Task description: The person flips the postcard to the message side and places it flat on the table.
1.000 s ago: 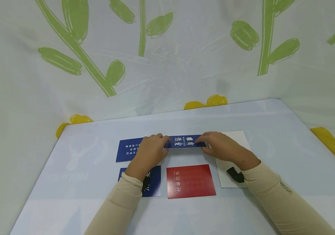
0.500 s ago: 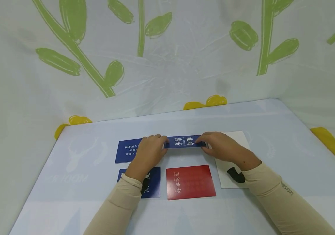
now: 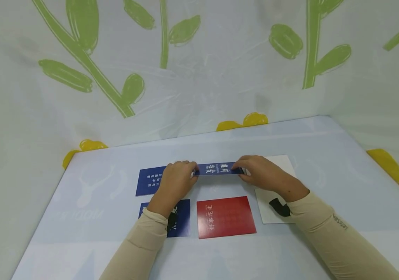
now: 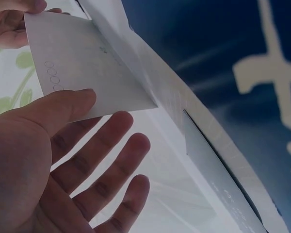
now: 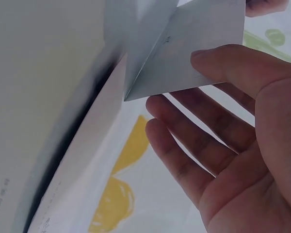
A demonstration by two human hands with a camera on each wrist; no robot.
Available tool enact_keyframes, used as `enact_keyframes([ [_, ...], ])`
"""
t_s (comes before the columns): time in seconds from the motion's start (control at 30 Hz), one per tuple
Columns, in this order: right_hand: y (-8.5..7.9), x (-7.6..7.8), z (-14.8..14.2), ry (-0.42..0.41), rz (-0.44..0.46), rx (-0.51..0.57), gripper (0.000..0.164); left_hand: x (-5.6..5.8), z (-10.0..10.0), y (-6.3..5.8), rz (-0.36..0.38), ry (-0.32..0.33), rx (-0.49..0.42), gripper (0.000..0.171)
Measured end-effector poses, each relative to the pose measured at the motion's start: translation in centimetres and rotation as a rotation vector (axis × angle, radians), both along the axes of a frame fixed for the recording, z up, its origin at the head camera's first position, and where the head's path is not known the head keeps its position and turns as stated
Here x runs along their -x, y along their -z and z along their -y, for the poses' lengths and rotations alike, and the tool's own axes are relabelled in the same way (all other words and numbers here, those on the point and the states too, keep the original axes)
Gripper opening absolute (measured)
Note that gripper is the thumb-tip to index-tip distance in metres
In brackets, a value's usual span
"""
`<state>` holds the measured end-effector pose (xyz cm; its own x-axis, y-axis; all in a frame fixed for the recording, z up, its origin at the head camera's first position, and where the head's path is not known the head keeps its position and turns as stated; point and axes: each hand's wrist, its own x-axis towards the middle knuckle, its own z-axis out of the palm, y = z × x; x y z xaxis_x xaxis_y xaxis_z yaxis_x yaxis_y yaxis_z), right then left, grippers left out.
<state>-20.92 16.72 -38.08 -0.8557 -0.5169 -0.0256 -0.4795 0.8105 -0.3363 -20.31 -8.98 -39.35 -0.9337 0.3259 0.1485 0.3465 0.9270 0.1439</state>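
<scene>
A dark blue postcard (image 3: 216, 168) with white characters is held between both hands, tilted, its lower edge toward me. My left hand (image 3: 176, 177) pinches its left end; my right hand (image 3: 260, 173) pinches its right end. In the left wrist view the thumb (image 4: 75, 104) lies on the pale back, which carries a row of printed circles. The right wrist view has the other thumb (image 5: 218, 60) on the same pale side, fingers behind the card. Below the held card lies a red postcard (image 3: 226, 217) with white characters.
Two more blue cards lie at the left, one farther back (image 3: 147, 182) and one nearer (image 3: 182, 225), both partly covered by the left hand and arm. A white card (image 3: 269, 214) with a black shape lies under the right forearm. A leaf-patterned curtain (image 3: 206, 85) hangs behind the table (image 3: 290, 136).
The head view has shifted slightly. Both hands keep their hold on the blue postcard and stay almost still; the other cards lie as before.
</scene>
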Motion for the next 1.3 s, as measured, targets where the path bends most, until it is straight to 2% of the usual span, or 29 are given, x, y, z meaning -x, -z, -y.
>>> enact_keyframes([
  [0.17,0.16,0.16,-0.11,0.019,0.022,-0.011,0.034,-0.09,0.06,0.08,0.007,0.007,-0.007,0.023],
  [0.57,0.16,0.46,-0.14,0.023,0.011,-0.003,0.031,-0.17,0.24,-0.14,-0.002,0.008,-0.026,0.022],
  [0.87,0.12,0.49,-0.26,0.019,-0.021,0.0,0.031,0.02,0.19,-0.34,0.0,0.013,-0.032,0.024],
  [1.3,0.48,0.66,-0.12,0.076,-0.09,0.004,0.031,0.11,0.23,-0.39,-0.021,0.004,-0.05,0.022],
])
